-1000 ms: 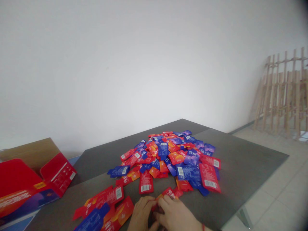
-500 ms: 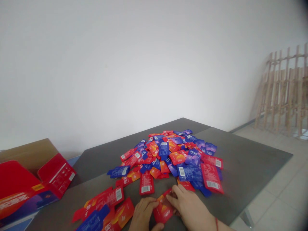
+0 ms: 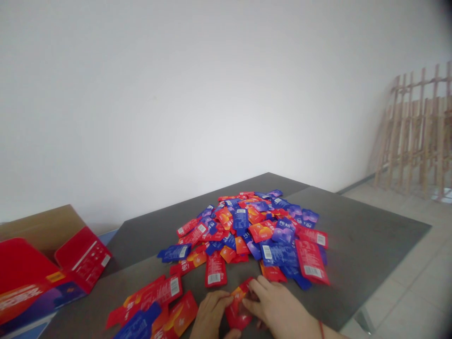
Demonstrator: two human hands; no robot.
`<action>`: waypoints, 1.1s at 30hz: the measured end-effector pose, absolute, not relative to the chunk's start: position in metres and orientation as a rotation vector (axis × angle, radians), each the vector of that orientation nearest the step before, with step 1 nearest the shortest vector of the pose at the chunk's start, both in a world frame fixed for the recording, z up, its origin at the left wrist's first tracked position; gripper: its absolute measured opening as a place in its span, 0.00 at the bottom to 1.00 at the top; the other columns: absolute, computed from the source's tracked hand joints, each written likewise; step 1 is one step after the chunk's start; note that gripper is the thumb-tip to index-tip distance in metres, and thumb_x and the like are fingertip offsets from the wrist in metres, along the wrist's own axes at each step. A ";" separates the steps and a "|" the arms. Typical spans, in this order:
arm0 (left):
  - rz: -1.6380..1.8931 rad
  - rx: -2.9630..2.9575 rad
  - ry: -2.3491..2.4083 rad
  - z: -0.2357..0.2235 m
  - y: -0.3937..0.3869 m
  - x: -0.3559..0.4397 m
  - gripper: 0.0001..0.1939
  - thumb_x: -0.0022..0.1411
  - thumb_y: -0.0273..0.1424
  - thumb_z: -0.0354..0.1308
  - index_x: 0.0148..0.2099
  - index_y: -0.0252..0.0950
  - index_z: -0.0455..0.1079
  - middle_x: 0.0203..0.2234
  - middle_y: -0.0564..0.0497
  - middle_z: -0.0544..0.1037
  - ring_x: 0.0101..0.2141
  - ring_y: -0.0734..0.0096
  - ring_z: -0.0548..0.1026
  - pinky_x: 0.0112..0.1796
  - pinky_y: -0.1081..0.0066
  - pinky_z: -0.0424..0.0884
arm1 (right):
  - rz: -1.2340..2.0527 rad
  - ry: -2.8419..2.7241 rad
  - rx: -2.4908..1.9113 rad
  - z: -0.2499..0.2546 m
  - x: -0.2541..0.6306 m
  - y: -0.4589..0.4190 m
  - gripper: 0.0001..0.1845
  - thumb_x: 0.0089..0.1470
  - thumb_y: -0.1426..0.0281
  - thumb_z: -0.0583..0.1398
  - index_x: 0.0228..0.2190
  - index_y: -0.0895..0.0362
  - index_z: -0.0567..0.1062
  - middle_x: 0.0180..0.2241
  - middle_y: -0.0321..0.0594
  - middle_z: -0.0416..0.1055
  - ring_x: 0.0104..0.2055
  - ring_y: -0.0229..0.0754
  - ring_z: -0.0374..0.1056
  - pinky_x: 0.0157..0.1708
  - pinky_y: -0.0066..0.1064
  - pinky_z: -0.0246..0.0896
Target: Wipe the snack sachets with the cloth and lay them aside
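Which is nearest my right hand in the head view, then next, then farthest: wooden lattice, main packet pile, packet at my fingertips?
1. Packet: against the right hand, on its left.
2. Main packet pile: beyond, on the table.
3. Wooden lattice: far right, beyond the table.

Soft, pale light here, the wall (image 3: 226,108) glowing brightest behind the table (image 3: 367,240); right of the table, wooden slats (image 3: 440,150) look blurry, frame edge dark.

White wall (image 3: 212,94), dark table (image 3: 363,235), tiled floor (image 3: 399,292), wooden slats (image 3: 440,150) at right.
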State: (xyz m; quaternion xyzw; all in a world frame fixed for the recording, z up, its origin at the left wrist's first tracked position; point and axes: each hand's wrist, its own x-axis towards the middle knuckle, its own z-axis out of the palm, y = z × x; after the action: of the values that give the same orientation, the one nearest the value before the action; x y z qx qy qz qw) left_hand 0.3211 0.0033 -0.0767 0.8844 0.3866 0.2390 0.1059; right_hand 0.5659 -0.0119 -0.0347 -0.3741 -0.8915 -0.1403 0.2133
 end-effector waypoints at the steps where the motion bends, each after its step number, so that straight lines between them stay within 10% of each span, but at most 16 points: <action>1: 0.692 2.595 1.145 -0.076 0.003 0.322 0.29 0.54 0.38 0.69 0.57 0.43 0.67 0.49 0.44 0.75 0.50 0.55 0.73 0.49 0.56 0.72 | -0.402 -2.476 -1.060 -0.035 0.562 -0.011 0.13 0.50 0.63 0.68 0.37 0.52 0.73 0.35 0.36 0.66 0.34 0.44 0.61 0.23 0.33 0.53; 20: 0.804 2.681 1.129 -0.081 0.005 0.322 0.30 0.51 0.34 0.70 0.56 0.42 0.67 0.48 0.44 0.77 0.48 0.55 0.75 0.48 0.56 0.74 | -0.370 -2.515 -1.409 -0.037 0.547 -0.004 0.12 0.54 0.76 0.61 0.42 0.58 0.75 0.39 0.43 0.70 0.39 0.49 0.65 0.28 0.37 0.62; 27: 0.914 2.476 1.141 -0.089 0.001 0.324 0.49 0.53 0.25 0.64 0.69 0.48 0.40 0.53 0.46 0.72 0.51 0.59 0.73 0.51 0.55 0.71 | -0.344 -2.678 -1.056 -0.036 0.527 -0.008 0.10 0.57 0.69 0.62 0.41 0.59 0.74 0.36 0.40 0.72 0.37 0.47 0.64 0.31 0.39 0.64; 33: 0.837 2.455 1.159 -0.091 0.001 0.320 0.52 0.50 0.24 0.65 0.70 0.50 0.40 0.52 0.47 0.73 0.52 0.57 0.72 0.53 0.53 0.68 | -0.319 -2.494 -1.296 -0.039 0.564 -0.009 0.08 0.55 0.73 0.62 0.39 0.57 0.74 0.38 0.40 0.71 0.39 0.46 0.65 0.29 0.35 0.61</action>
State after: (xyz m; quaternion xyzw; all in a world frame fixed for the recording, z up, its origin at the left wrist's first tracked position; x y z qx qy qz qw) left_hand 0.3200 0.0014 -0.0912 0.8545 0.4032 0.2913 0.1497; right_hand 0.5635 -0.0093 -0.0393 -0.4527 -0.8708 -0.1113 0.1560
